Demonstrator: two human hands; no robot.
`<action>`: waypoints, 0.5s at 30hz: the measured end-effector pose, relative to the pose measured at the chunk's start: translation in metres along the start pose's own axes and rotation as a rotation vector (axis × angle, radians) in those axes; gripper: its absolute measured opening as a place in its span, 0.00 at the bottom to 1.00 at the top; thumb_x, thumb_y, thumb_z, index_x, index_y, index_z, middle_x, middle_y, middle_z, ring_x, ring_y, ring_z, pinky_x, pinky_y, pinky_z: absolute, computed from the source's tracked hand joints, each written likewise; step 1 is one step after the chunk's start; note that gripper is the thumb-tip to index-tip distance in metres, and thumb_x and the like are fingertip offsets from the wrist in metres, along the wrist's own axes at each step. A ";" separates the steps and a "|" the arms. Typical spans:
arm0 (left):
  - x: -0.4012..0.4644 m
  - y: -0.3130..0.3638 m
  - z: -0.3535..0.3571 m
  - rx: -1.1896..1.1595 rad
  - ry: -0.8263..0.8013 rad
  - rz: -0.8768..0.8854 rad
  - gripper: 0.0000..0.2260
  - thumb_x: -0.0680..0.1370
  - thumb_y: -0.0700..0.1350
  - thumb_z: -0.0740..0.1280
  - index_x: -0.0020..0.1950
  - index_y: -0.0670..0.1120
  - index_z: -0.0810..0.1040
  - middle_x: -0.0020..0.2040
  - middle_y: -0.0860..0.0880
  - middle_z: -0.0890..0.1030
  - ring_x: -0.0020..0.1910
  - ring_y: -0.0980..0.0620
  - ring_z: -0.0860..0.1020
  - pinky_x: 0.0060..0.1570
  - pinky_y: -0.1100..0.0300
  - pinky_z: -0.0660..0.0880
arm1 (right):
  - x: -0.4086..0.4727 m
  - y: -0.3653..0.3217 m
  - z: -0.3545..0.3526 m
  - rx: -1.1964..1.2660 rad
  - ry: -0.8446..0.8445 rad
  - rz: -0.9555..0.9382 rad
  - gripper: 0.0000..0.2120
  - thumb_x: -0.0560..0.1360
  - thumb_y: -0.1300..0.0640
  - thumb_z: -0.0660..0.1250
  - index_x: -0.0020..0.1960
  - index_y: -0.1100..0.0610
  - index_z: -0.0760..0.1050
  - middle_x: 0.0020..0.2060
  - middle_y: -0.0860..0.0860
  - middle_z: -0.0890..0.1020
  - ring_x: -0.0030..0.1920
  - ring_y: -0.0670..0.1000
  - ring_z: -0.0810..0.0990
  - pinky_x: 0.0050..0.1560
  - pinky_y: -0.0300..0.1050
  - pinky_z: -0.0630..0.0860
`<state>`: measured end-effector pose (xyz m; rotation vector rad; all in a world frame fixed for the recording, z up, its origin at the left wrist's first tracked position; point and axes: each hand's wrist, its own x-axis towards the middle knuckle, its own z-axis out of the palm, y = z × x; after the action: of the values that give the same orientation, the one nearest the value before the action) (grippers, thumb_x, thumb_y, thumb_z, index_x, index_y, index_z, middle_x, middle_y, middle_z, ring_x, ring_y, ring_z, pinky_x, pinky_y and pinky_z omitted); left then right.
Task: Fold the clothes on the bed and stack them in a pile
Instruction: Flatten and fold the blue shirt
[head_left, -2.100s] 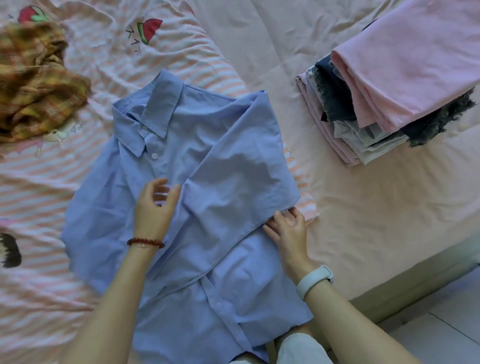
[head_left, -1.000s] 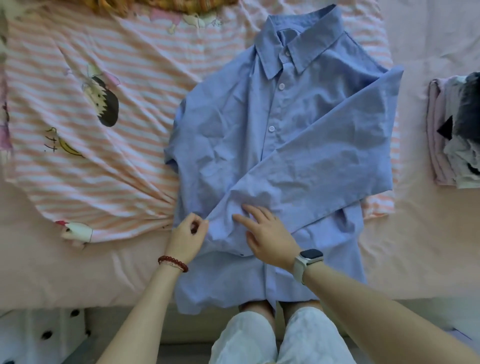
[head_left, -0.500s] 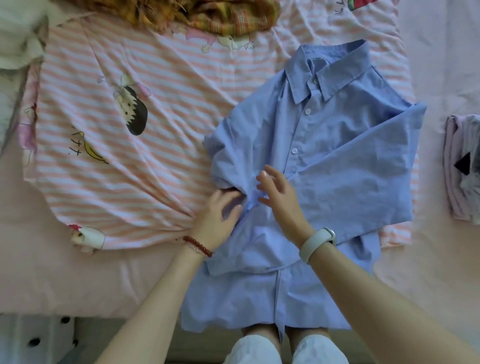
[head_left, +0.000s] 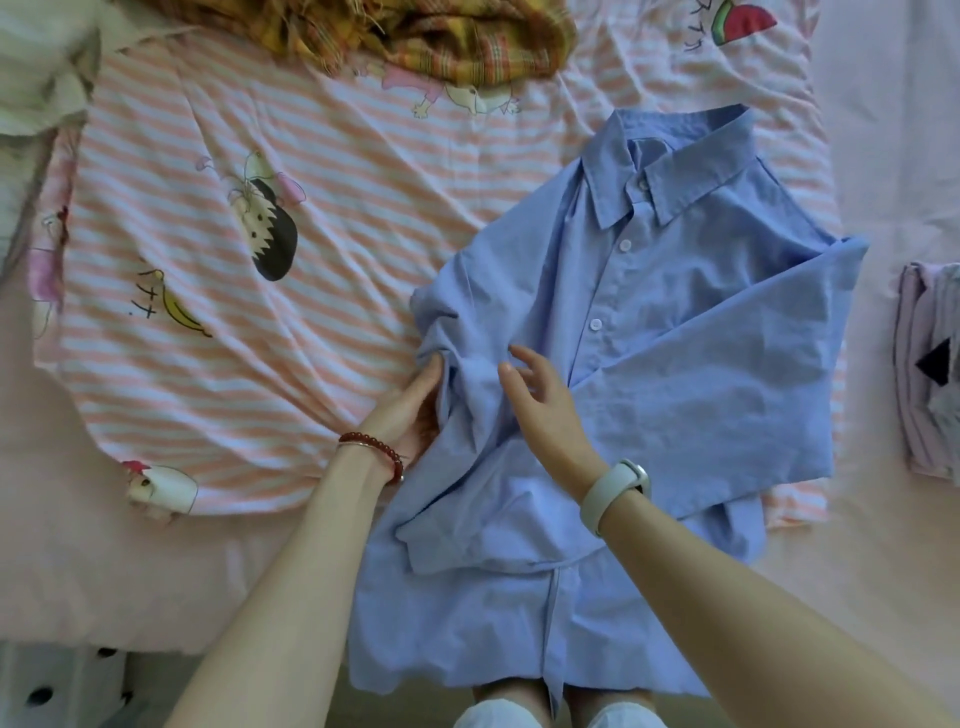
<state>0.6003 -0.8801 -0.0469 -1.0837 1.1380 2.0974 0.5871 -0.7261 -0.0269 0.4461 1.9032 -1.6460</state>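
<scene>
A light blue button shirt (head_left: 649, 322) lies face up on the bed, collar at the top, its right side and sleeve folded across the front. My left hand (head_left: 410, 405) is at the shirt's left edge, fingertips buried in bunched cloth that it grips; the thumb is hidden. Just right of that bunch, my right hand (head_left: 540, 400) hovers over or lightly touches the shirt front with fingers spread and relaxed. The pile of folded clothes (head_left: 930, 374) shows only partly at the right edge.
Under the shirt spreads a pink-and-white striped cloth with cartoon prints (head_left: 208, 260). A crumpled yellow plaid garment (head_left: 441, 41) lies at the top, a white cloth (head_left: 36, 67) at the top left. The bed edge (head_left: 104, 639) runs along the bottom.
The view has steadied over the shirt. My left hand has slid up along the left edge into the bunched cloth. My right hand has lifted slightly and spread its fingers.
</scene>
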 end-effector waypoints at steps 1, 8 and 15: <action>0.000 -0.001 0.003 0.034 -0.019 0.028 0.15 0.74 0.51 0.66 0.55 0.42 0.78 0.48 0.42 0.83 0.45 0.48 0.82 0.40 0.61 0.79 | -0.001 0.000 -0.002 0.050 -0.019 0.024 0.14 0.77 0.47 0.63 0.61 0.45 0.67 0.48 0.39 0.75 0.48 0.35 0.74 0.38 0.22 0.70; -0.025 0.032 -0.013 0.400 0.264 0.295 0.04 0.74 0.37 0.68 0.40 0.44 0.79 0.33 0.49 0.77 0.38 0.48 0.74 0.39 0.58 0.72 | 0.005 -0.002 -0.004 -0.110 0.126 -0.016 0.07 0.74 0.61 0.65 0.39 0.52 0.71 0.34 0.47 0.77 0.37 0.46 0.75 0.39 0.36 0.71; -0.073 0.029 0.002 1.115 0.419 1.062 0.14 0.72 0.42 0.65 0.56 0.41 0.79 0.40 0.52 0.76 0.37 0.59 0.71 0.41 0.67 0.70 | 0.010 -0.006 0.013 -0.264 0.168 -0.062 0.05 0.75 0.62 0.62 0.49 0.56 0.72 0.40 0.44 0.76 0.42 0.45 0.74 0.38 0.26 0.65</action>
<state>0.6188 -0.8979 0.0275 -0.3149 3.0168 1.2399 0.5788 -0.7406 -0.0294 0.4317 2.2420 -1.4041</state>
